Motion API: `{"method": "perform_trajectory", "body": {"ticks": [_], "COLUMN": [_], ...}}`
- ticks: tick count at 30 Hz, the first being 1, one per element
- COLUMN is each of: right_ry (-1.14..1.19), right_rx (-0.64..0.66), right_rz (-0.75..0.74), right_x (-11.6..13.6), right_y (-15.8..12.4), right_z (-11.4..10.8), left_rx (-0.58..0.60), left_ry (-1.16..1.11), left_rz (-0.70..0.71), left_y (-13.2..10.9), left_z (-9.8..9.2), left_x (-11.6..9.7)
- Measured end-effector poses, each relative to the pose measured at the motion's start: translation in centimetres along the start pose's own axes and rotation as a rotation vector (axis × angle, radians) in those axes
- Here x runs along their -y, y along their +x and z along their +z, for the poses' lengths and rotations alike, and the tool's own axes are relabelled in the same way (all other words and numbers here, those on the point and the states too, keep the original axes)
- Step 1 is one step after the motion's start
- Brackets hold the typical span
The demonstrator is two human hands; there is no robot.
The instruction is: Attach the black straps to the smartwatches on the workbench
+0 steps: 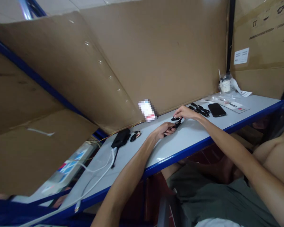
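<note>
My left hand (165,130) is closed around a slim black strap-like piece (178,124) just above the table. Fingers pinched together, my right hand (184,112) grips the upper end of the same piece from above. Its exact kind is too small to make out. Just right of my right hand lies a bundle of black straps (200,109) with dark fittings. Beside that bundle rests a black phone (217,110), lying flat.
A lit screen (147,110) leans against the cardboard wall (180,56). Leftward lie a black pouch-like item (121,137), keys (135,136) and a white cable (101,177). Plastic packaging (236,105) and a lidded cup (225,84) stand at the right. A blue edge (175,160) borders the table.
</note>
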State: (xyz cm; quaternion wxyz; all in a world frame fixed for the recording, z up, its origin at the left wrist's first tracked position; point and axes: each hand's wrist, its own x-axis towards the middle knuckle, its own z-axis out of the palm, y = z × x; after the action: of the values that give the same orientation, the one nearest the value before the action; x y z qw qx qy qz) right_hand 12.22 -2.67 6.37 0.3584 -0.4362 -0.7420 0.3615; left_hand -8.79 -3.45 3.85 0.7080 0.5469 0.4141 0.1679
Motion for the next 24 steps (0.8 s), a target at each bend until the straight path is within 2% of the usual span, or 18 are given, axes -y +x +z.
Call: {"method": "perform_trajectory", "body": {"ticks": [16, 19, 24], "right_ry": [-0.095, -0.118, -0.232], "right_rx": [0.048, 0.032, -0.034], "right_rz": [-0.063, -0.045, -0.020], "right_x": [-0.6, -0.8, -0.8], "right_y": [0.9, 1.1, 1.1], "right_z": [1.4, 1.8, 2.2], "left_rx": [-0.008, 0.000, -0.050], "left_ry": [-0.024, -0.044, -0.070], "left_rz": [0.038, 0.040, 0.044], "left_y": [0.6, 0.6, 0.8], "left_z": [-0.5, -0.6, -0.4], "left_x": [0.4, 0.3, 0.5]}}
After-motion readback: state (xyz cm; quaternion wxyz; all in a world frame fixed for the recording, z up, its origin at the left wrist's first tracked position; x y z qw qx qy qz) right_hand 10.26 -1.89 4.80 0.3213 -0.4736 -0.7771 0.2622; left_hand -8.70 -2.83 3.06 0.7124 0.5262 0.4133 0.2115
